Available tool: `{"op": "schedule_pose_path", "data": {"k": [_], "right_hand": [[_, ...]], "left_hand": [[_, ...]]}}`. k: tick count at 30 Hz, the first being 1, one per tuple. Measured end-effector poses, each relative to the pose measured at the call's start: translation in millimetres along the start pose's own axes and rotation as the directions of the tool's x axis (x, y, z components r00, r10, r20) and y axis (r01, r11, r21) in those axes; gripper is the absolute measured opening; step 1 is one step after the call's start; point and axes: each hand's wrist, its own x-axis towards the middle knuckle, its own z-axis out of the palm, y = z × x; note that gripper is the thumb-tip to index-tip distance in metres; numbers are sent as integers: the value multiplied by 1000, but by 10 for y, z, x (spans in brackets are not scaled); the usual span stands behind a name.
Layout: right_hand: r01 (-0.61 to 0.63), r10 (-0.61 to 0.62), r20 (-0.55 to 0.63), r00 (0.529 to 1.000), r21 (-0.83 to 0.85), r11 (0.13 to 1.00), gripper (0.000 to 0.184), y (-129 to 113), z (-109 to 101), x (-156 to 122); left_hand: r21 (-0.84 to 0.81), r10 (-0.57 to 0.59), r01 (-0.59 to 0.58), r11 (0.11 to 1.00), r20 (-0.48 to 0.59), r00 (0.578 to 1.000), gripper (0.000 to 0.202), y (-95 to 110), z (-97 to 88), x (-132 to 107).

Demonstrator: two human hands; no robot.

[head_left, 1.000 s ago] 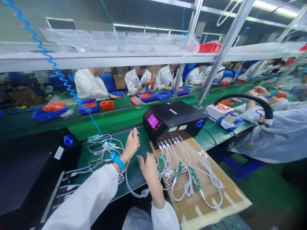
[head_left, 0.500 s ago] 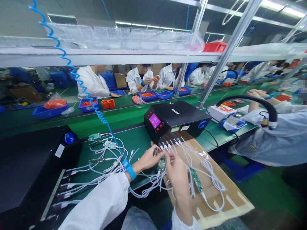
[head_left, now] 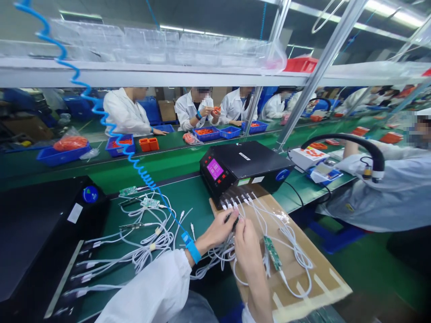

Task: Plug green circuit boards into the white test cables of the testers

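The left hand (head_left: pixel 218 228) and right hand (head_left: pixel 248 242) pinch a small dark piece (head_left: pixel 235 223) between them, seemingly to steady it; right of them, a narrow green circuit board (head_left: pixel 272 253) lies on brown cardboard (head_left: pixel 319 264); beyond them, the flat black metal box (head_left: pixel 266 157) bears a white label (head_left: pixel 244 156), unreadable here

Our left forearm (head_left: pixel 151 285) angles forward and rightward, sleeved nearly to the wrist (head_left: pixel 203 244); our right forearm (head_left: pixel 258 285) extends forward, partly bare. Our left grip (head_left: pixel 218 229) and right grip (head_left: pixel 247 237) sit close together, fingers bent.
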Motion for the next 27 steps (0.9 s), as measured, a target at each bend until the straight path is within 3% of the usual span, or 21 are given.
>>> {"op": "schedule_pose_path", "data": {"k": [6,15,17,19,21,27], "right_hand": [[-21,19,27,999,64,998,48,-20,-33,-39],[52,-54,9,998,194,980,40,-85,-157,-53],[59,-67,26,997,241,969,39,-106,-191,-122],[69,-82,39,996,255,964,40,-124,-202,-229],[92,-105,52,993,210,973,42,-116,-175,-330],[221,-216,64,974,-80,972,50,79,57,-382]], "left_hand": [[-57,-62,65,996,47,997,53,51,-48,-44],[-41,22,-24,999,-31,999,51,103,106,-51],[-83,-37,26,996,-135,990,54,94,85,-25],[-191,-165,115,975,-275,947,57,99,32,17],[-312,-268,163,936,-331,905,60,131,-24,47],[-532,-344,154,832,-278,897,69,318,-18,1]]}}
